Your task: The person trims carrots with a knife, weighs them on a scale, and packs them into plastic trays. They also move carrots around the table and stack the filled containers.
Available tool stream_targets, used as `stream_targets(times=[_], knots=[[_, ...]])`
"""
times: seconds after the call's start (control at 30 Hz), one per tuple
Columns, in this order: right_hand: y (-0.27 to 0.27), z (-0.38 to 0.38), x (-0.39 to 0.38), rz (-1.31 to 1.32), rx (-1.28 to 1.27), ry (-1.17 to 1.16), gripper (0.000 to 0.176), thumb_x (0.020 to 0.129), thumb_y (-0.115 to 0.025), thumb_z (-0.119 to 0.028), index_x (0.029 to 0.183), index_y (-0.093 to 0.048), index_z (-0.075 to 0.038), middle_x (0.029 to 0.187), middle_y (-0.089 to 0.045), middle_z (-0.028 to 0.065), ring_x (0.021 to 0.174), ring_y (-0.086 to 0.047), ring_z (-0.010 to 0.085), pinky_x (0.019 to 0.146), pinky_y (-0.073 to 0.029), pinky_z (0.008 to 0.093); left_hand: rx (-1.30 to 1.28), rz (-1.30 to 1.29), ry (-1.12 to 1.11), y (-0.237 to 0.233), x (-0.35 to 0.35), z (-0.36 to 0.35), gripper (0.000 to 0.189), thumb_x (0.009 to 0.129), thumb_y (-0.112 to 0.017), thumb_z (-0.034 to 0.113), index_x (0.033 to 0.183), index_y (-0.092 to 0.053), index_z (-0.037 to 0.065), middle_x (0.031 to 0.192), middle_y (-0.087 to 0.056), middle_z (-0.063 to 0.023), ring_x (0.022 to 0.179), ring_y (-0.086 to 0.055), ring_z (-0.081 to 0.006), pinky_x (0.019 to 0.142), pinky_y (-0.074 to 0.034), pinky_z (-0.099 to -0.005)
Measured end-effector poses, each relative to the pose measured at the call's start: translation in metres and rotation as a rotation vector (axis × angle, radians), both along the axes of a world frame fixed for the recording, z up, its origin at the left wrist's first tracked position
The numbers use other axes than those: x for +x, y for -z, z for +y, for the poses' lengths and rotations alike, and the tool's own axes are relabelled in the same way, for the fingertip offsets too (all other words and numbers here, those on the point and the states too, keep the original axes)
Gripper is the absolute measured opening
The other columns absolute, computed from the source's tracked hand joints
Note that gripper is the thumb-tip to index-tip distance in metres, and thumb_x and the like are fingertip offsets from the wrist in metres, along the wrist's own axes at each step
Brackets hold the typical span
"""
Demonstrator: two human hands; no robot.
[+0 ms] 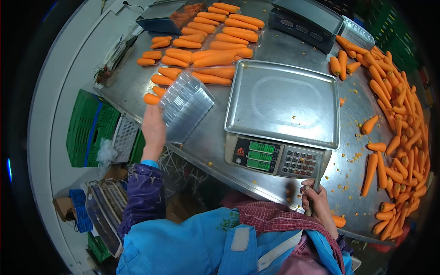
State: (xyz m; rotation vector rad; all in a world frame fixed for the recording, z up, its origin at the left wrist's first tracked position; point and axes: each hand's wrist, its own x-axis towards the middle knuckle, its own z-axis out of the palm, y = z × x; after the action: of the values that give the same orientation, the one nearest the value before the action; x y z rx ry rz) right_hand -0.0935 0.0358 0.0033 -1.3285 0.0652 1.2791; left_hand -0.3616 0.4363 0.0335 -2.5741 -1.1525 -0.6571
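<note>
My left hand [154,129] reaches along the left side of a stack of clear plastic trays [191,107], its fingers stretched toward an orange carrot [151,99] at their tips. Whether the fingertips touch the carrot or the stack, I cannot make out. Low on the right, my right hand [317,201] is closed around the handle of a knife [317,176], the blade pointing up and away beside the scale's keypad. Between the hands stands a weighing scale [277,158] with a bare metal pan [284,98] and lit green displays.
Packs of carrots [215,43] lie in rows at the far left of the metal table [201,153]. A large heap of loose carrots [403,128] covers the right side, with orange scraps around it. A second scale [305,25] stands behind. Green crates [87,130] are on the left.
</note>
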Motion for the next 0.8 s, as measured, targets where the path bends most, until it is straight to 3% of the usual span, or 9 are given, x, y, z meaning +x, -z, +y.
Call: stream_targets(times=[0.1, 0.23, 0.37, 0.47, 0.57, 0.63, 0.67, 0.73, 0.8], knots=[[-0.004, -0.002, 0.004, -0.020, -0.008, -0.025, 0.014, 0.087, -0.055, -0.009, 0.099, -0.054, -0.002, 0.074, -0.053, 0.0058, 0.044, -0.043, 0.0071, 0.037, -0.034, 0.0202, 0.021, -0.095, -0.106, -0.041, 0.011, -0.007, 0.004, 0.086, -0.048, 0.006, 0.088, -0.048, 0.003, 0.086, -0.049, -0.0150, 0.078, -0.053, -0.0361, 0.064, -0.043, -0.0432], [-0.027, 0.007, 0.020, -0.318, -0.006, -0.107, 0.015, 0.087, -0.056, -0.011, 0.099, -0.056, -0.003, 0.066, -0.052, 0.0005, 0.044, -0.042, 0.0049, 0.038, -0.032, 0.0195, 0.006, -0.287, 0.093, -0.082, 0.070, -0.051, 0.009, 0.090, -0.045, 0.006, 0.089, -0.051, 0.000, 0.082, -0.048, -0.0137, 0.072, -0.050, -0.0321, 0.066, -0.042, -0.0371], [-0.068, 0.018, 0.068, -0.851, 0.081, 0.012, 0.021, 0.082, -0.051, -0.010, 0.100, -0.059, -0.003, 0.060, -0.047, -0.0045, 0.049, -0.041, 0.0027, 0.045, -0.032, 0.0194, -0.312, -0.172, 0.609, -0.095, 0.135, -0.113, 0.003, 0.086, -0.050, 0.003, 0.084, -0.051, 0.000, 0.077, -0.046, -0.0134, 0.071, -0.051, -0.0307, 0.064, -0.042, -0.0356], [-0.117, 0.019, 0.095, -1.144, 0.167, -0.116, 0.028, 0.079, -0.049, -0.009, 0.104, -0.060, -0.001, 0.086, -0.061, 0.0012, 0.064, -0.049, 0.0078, 0.057, -0.040, 0.0226, -0.500, 0.018, 0.888, -0.101, 0.171, -0.148, 0.004, 0.082, -0.054, 0.002, 0.081, -0.050, 0.001, 0.075, -0.045, -0.0122, 0.069, -0.052, -0.0296, 0.061, -0.042, -0.0355], [-0.133, 0.019, 0.089, -1.053, 0.165, -0.533, 0.029, 0.077, -0.062, -0.019, 0.099, -0.063, -0.001, 0.077, -0.062, 0.0016, 0.066, -0.052, 0.0086, 0.060, -0.042, 0.0254, -0.562, 0.077, 1.076, -0.097, 0.201, -0.168, 0.009, 0.080, -0.056, 0.004, 0.076, -0.049, 0.004, 0.073, -0.044, -0.0096, 0.063, -0.053, -0.0278, 0.054, -0.041, -0.0350], [-0.118, 0.011, 0.086, -0.929, 0.145, -0.699, 0.029, 0.075, -0.067, -0.020, 0.097, -0.063, -0.001, 0.069, -0.060, 0.0011, 0.064, -0.052, 0.0089, 0.059, -0.041, 0.0259, -0.465, 0.134, 1.181, -0.106, 0.219, -0.175, 0.006, 0.079, -0.058, 0.005, 0.080, -0.052, 0.005, 0.079, -0.048, -0.0096, 0.074, -0.053, -0.0305, 0.063, -0.042, -0.0363], [-0.113, 0.007, 0.079, -0.835, 0.207, -0.538, 0.023, 0.077, -0.067, -0.018, 0.092, -0.063, 0.000, 0.065, -0.057, 0.0001, 0.060, -0.050, 0.0070, 0.054, -0.038, 0.0241, -0.463, 0.136, 1.202, -0.104, 0.227, -0.175, 0.006, 0.079, -0.058, 0.005, 0.080, -0.052, 0.005, 0.079, -0.048, -0.0096, 0.074, -0.053, -0.0305, 0.063, -0.042, -0.0363], [-0.105, -0.004, 0.070, -0.759, 0.168, -0.365, 0.021, 0.078, -0.067, -0.018, 0.090, -0.063, -0.001, 0.064, -0.055, -0.0009, 0.058, -0.048, 0.0055, 0.052, -0.036, 0.0228, -0.101, -0.113, 1.085, -0.095, 0.240, -0.175, 0.021, 0.083, -0.060, 0.021, 0.097, -0.055, 0.006, 0.094, -0.053, -0.0106, 0.092, -0.051, -0.0297, 0.079, -0.040, -0.0378], [-0.096, -0.012, 0.061, -0.660, 0.204, -0.114, 0.018, 0.081, -0.066, -0.018, 0.086, -0.060, -0.002, 0.061, -0.052, -0.0032, 0.054, -0.043, 0.0023, 0.048, -0.032, 0.0198, -0.335, -0.289, 0.997, -0.085, 0.251, -0.178, 0.035, 0.082, -0.061, 0.028, 0.106, -0.051, 0.005, 0.103, -0.050, -0.0121, 0.098, -0.049, -0.0302, 0.087, -0.036, -0.0396]])
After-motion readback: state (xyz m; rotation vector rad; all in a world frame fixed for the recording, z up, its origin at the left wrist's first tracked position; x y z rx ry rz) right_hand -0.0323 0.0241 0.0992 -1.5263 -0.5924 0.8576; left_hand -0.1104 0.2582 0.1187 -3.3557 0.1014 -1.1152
